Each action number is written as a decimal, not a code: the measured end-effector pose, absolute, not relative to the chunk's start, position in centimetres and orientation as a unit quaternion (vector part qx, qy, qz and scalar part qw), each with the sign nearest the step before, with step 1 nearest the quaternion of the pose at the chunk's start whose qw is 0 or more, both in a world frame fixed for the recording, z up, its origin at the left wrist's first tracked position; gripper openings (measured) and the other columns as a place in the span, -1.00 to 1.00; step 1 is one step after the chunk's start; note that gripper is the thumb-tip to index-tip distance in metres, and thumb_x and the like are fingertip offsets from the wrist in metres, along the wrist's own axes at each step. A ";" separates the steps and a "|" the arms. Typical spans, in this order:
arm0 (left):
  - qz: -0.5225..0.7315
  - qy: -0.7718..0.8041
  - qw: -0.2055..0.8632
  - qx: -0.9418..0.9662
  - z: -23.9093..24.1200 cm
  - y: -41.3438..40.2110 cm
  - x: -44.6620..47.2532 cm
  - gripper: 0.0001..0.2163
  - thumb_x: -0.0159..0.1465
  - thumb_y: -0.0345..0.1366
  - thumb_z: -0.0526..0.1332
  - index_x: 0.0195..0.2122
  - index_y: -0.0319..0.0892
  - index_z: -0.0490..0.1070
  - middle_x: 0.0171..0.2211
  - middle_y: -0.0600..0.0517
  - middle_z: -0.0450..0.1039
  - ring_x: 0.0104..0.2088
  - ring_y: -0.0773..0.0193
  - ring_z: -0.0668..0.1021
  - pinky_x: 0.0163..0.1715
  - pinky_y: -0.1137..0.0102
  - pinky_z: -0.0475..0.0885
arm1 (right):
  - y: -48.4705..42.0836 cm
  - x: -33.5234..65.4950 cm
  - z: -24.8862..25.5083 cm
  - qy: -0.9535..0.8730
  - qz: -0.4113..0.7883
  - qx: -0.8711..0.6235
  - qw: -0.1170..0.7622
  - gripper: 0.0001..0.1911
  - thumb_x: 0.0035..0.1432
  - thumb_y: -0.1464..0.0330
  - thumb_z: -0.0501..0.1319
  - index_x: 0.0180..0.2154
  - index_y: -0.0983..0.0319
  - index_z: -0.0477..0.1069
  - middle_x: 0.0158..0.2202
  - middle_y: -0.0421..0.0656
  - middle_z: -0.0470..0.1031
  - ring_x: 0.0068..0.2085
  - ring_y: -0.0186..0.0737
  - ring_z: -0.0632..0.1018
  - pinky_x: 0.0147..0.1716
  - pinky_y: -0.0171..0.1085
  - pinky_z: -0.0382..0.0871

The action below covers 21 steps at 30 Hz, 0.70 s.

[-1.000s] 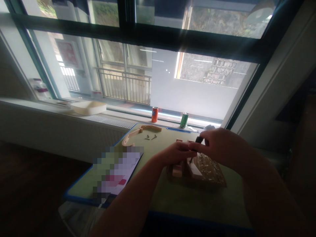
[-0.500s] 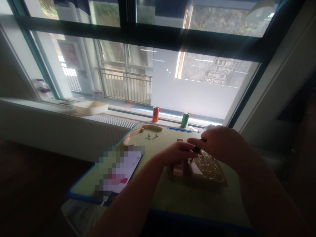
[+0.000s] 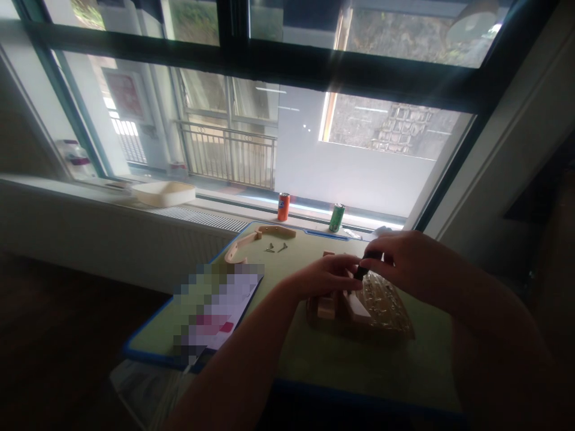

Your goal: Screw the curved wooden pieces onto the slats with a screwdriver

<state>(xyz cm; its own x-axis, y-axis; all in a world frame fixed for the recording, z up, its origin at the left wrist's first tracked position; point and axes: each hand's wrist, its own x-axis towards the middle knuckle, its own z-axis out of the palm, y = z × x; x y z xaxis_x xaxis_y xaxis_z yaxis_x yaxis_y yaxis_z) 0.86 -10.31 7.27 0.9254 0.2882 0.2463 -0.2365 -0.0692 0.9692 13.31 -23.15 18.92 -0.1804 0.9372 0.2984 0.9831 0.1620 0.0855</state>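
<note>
My right hand (image 3: 398, 254) is closed around the top of a short black-handled tool (image 3: 362, 272) that looks like a screwdriver, held with its lower end down. My left hand (image 3: 326, 275) reaches in from the left, thumb and fingertips pinched about the tool's lower part. Its tip is hidden by my fingers. Under the hands lie a pale wooden block (image 3: 326, 308) and a light, angled wooden piece (image 3: 358, 308). Right beside them is a shiny, crinkled clear plastic wrapping (image 3: 389, 305) over something brown.
Curved wooden parts (image 3: 245, 244) and several screws (image 3: 270, 248) lie at the table's far left. A purple-white sheet (image 3: 224, 308) lies near the left edge. On the sill stand an orange can (image 3: 283, 207), a green can (image 3: 336, 217) and a cream tray (image 3: 164, 194).
My right hand has turned at the wrist and its fingers have shifted on the black handle, so more of the handle shows. My left hand stays almost in place.
</note>
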 end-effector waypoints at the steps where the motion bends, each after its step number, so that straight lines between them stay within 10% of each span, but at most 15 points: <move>1: 0.204 0.016 0.683 0.702 7.2 -10.3 1.0 -0.66 0.01 -0.28 0.33 -0.17 -0.20 0.39 -0.38 0.09 0.34 -0.42 0.42 0.38 -0.42 0.46 0.28 | -23.0 13.2 18.8 -0.745 -0.149 -0.645 0.079 -0.66 0.13 0.14 0.07 -0.51 0.20 0.42 -0.55 -0.19 0.41 -0.54 -0.34 0.37 -0.58 -0.35 0.11; 9: 0.259 0.011 0.656 0.709 7.3 -10.1 1.0 -0.77 0.05 -0.22 0.29 -0.34 -0.29 0.45 -0.49 0.10 0.32 -0.47 0.46 0.35 -0.43 0.46 0.26 | -22.8 13.1 18.0 -0.713 -0.168 -0.676 0.080 -0.51 0.05 -0.05 0.04 -0.46 0.23 0.42 -0.54 -0.15 0.43 -0.58 -0.33 0.37 -0.62 -0.35 0.07; 15: 0.190 0.001 0.688 0.701 7.6 -10.1 0.4 -0.79 0.11 -0.23 0.25 -0.29 -0.24 0.48 -0.35 0.05 0.36 -0.37 0.42 0.39 -0.33 0.44 0.30 | -23.7 12.9 18.6 -0.751 -0.169 -0.629 0.111 -0.71 0.13 0.23 0.10 -0.15 0.18 0.43 -0.36 -0.14 0.51 -0.45 -0.31 0.46 -0.53 -0.36 0.19; 21: 0.182 -0.015 0.714 0.676 7.3 -10.0 0.6 -0.68 0.01 -0.32 0.33 -0.18 -0.21 0.42 -0.32 0.04 0.40 -0.32 0.35 0.45 -0.29 0.37 0.35 | -23.2 12.0 18.4 -0.731 -0.181 -0.656 0.048 -0.57 0.16 0.10 0.01 -0.55 0.21 0.43 -0.58 -0.17 0.42 -0.58 -0.34 0.37 -0.59 -0.33 0.09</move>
